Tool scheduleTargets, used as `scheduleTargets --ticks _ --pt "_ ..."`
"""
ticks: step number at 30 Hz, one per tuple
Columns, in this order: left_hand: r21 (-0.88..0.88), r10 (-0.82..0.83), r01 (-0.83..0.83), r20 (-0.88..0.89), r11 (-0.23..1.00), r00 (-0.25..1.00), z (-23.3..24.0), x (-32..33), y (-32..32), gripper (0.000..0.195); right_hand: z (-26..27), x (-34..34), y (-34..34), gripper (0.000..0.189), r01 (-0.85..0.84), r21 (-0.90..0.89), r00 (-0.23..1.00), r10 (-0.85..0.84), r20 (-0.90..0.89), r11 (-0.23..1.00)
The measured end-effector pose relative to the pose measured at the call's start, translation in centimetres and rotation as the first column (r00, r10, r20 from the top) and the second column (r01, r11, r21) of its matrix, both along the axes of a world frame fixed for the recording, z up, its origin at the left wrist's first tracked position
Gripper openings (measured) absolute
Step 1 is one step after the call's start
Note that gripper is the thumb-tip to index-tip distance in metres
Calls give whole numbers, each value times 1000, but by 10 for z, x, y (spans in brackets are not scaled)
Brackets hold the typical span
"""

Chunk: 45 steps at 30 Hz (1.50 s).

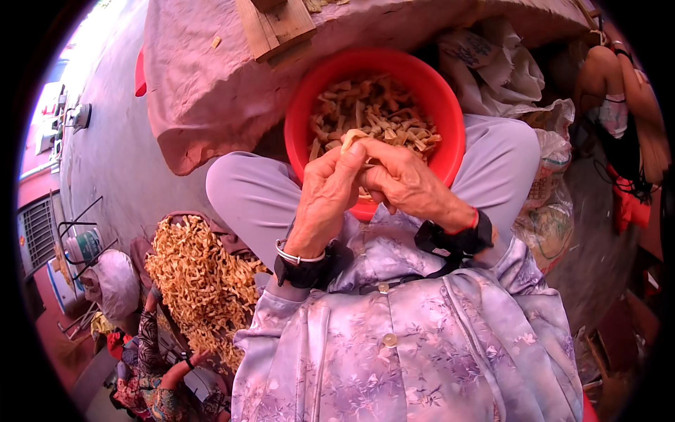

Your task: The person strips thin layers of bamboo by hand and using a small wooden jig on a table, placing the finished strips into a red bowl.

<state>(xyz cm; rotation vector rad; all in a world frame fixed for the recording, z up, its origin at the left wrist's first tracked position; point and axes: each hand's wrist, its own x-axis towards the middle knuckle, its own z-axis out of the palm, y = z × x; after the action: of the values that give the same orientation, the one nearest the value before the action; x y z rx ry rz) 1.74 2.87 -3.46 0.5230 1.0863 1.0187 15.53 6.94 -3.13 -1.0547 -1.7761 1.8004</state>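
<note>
My left hand (328, 192) and my right hand (414, 182) meet above the near part of a red plastic basin (454, 134). Both hold a pale yellow strip (352, 138), pinched by thumb and fingers, with a flat loop sticking up at the fingertips. Most of the strip is hidden by the fingers. Inside the basin lies a heap of brownish-yellow strips (379, 113), some of them folded or knotted; their material is not certain. The basin sits between my bent knees.
A cloth-covered surface (205, 105) beyond the basin bears a wooden block (279, 29). Left, another person's hand (200, 356) rests by a large pile of knotted pieces (200, 274). Woven plastic sacks (543, 195) stand right, near another person's bent leg (601, 74).
</note>
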Motion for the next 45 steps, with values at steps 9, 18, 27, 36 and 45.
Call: scheduleTargets --ticks 9,18,27,36,45 --pt "-11 192 -193 174 981 966 3 -7 -2 17 2 -5 -10 8 303 -296 908 -369 -201 906" --pt "45 -31 19 278 999 960 0 -21 -1 17 -5 16 13 5 49 -607 901 -298 -316 793" --pt "107 -186 272 -497 956 848 14 -13 1 12 -14 10 14 6 41 -62 981 -52 -187 997" --pt "77 -66 136 -586 988 808 1 -9 -6 13 -3 5 -9 18 172 117 978 -155 -141 978" --pt "174 143 -78 -402 982 904 4 -2 -10 11 -6 -5 -14 18 323 519 944 -309 -117 791"
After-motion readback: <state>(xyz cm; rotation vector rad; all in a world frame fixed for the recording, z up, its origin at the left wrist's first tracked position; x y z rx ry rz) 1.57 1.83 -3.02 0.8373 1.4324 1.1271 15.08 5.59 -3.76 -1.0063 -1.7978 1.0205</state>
